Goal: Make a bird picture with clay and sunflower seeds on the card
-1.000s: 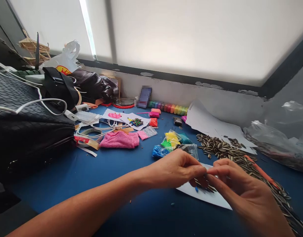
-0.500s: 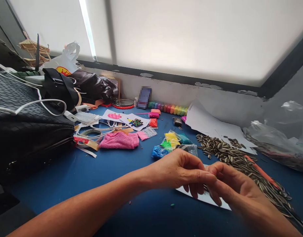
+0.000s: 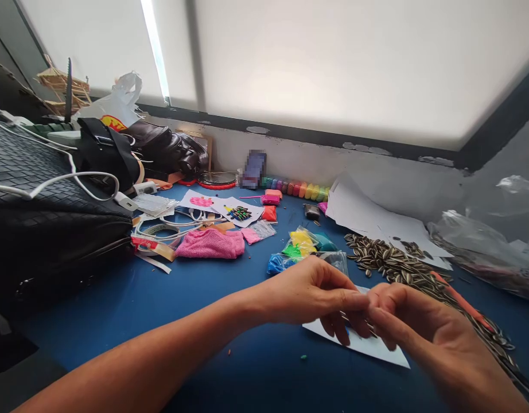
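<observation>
My left hand (image 3: 310,292) and my right hand (image 3: 423,321) meet at the fingertips above a small white card (image 3: 376,349). Thumb and forefinger are pinched together on each side; whatever sits between them is too small or hidden to make out. Dark seed shapes and a speck of blue show on the card beneath my left fingers. A heap of striped sunflower seeds (image 3: 382,259) spreads behind and beside my right hand. Just beyond my left hand lie bags of blue clay (image 3: 279,264) and yellow clay (image 3: 302,240).
An orange-handled tool (image 3: 462,301) lies on the seeds. White paper sheets (image 3: 368,206) and a clear plastic bag (image 3: 483,241) are at the right. A pink cloth (image 3: 210,244), decorated cards (image 3: 238,212) and a black bag (image 3: 53,223) occupy the left.
Both hands have shifted slightly, with the fingertips still together, and the right hand has turned a little. More of the card and its dark seeds now shows below the left fingers.
</observation>
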Tool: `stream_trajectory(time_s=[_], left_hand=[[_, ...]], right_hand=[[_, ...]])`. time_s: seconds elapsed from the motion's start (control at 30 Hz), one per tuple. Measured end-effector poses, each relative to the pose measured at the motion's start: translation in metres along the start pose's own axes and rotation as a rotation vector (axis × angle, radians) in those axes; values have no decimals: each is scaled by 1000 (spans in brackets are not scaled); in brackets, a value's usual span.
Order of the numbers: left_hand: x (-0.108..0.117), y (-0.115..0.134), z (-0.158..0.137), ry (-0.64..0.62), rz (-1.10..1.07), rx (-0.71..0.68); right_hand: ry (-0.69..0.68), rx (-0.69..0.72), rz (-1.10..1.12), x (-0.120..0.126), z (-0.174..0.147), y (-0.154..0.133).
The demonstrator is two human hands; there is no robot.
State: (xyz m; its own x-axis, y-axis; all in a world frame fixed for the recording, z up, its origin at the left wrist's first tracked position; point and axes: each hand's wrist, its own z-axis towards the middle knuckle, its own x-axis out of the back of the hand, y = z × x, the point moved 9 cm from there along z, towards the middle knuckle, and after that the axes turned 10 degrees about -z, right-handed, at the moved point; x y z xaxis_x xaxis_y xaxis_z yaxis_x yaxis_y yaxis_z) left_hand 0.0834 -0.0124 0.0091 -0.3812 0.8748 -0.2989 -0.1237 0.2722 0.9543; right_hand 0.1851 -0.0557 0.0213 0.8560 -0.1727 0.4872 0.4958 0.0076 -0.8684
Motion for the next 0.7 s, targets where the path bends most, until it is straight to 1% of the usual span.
stream_trajectory(time_s=[0.1,0.17,0.3,0.43,0.6,0.7], left_hand=[[-4,-1,-1,-36,0,-10],[-7,-1,-1,-51,-2,-11],[-13,-2,-3,-66,20,27],[-15,-9,-4,-74,77,104],[-7,1,-2,-65,-21,18],[-4,0,-1,-63,-24,15]], right_hand=[[12,-69,-35,-2,-4,2],[5,-85,-71,-3,-4,3],[35,-59,-146,1,-4,0],[6,-39,-203,0,-2,-1],[0,22,-199,11,7,10],[7,31,-166,14,9,14]])
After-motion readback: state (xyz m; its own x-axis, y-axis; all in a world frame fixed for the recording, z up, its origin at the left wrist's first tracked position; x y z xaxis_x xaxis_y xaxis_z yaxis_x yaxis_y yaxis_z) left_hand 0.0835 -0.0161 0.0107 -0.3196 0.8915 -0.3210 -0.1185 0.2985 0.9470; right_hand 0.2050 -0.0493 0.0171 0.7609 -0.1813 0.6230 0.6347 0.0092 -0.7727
